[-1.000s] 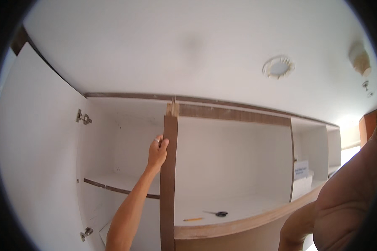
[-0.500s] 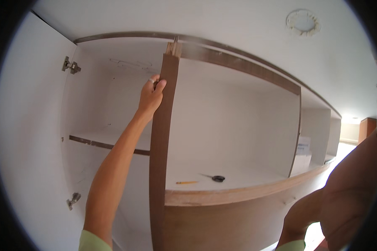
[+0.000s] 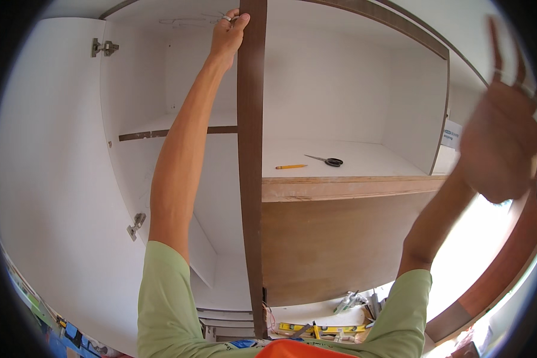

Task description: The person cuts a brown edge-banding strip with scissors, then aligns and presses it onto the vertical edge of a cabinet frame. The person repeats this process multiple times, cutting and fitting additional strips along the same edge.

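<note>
Near the top, my left hand (image 3: 228,37) is closed on the left edge of a tall brown upright strip (image 3: 250,149) at the front of a white cabinet. A ring shows on one finger. At the far right my raised right hand (image 3: 501,140) is blurred by motion, its fingers stretched upward and apart, with nothing visible in it. Inside the open middle compartment, a yellow pencil (image 3: 291,167) and black-handled scissors (image 3: 333,161) lie on the white base. The upright's top end is out of view.
A white cabinet door (image 3: 53,167) stands open on metal hinges (image 3: 104,48) at left. Behind the upright runs a brown-edged shelf (image 3: 179,133). A white box (image 3: 450,136) sits in the right compartment. Below are a yellow spirit level (image 3: 325,327) and other tools.
The view has tilted downward, bringing the lower tools into sight. My right hand has come into view with fingers raised. My left hand still grips the brown upright strip.
</note>
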The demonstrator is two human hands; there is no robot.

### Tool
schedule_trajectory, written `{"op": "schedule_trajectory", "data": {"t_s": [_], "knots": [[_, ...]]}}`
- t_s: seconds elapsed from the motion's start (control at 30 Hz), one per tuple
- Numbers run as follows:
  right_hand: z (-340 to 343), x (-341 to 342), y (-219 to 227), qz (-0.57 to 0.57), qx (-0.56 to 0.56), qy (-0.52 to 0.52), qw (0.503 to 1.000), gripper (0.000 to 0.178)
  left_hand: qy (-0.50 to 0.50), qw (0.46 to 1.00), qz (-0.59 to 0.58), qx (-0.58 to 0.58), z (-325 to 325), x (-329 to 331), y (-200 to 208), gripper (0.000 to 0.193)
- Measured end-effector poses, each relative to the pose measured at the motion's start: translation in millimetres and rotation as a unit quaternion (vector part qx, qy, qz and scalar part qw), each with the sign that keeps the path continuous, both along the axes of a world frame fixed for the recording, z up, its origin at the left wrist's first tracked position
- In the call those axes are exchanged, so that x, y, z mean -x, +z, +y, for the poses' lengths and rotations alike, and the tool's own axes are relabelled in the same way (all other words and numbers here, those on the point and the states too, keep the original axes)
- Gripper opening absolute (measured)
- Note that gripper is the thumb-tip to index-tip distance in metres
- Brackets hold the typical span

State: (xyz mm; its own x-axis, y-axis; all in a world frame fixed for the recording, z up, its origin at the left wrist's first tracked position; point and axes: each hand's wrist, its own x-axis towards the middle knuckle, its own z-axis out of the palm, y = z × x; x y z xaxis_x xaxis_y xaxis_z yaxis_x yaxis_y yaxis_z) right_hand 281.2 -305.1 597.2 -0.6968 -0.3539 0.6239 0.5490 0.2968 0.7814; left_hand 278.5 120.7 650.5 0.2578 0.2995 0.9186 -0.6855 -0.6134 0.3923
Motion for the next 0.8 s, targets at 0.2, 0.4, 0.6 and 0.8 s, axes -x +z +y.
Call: {"op": "schedule_trajectory", "data": {"t_s": [0.2, 0.4, 0.6, 0.8], "knots": [[163.2, -54.8, 1.5, 0.285, 0.12, -0.191, 0.932, 0.042, 0.011, 1.0, 0.008, -0.002, -2.1, -1.0, 16.1, 0.063], [284.6, -74.6, 11.5, 0.5, 0.334, 0.049, 0.798, 0.047, -0.026, 1.0, 0.006, -0.008, 8.3, -0.8, 29.8, 0.059], [319.7, -92.6, 33.5, 0.516, 0.304, 0.033, 0.8, 0.034, 0.058, 0.998, -0.03, -0.013, 13.6, -5.4, 42.4, 0.052], [336.4, -91.9, 45.9, 0.568, 0.239, 0.05, 0.786, 0.026, 0.237, 0.968, -0.068, -0.045, 10.6, -7.9, 52.8, 0.048]]}}
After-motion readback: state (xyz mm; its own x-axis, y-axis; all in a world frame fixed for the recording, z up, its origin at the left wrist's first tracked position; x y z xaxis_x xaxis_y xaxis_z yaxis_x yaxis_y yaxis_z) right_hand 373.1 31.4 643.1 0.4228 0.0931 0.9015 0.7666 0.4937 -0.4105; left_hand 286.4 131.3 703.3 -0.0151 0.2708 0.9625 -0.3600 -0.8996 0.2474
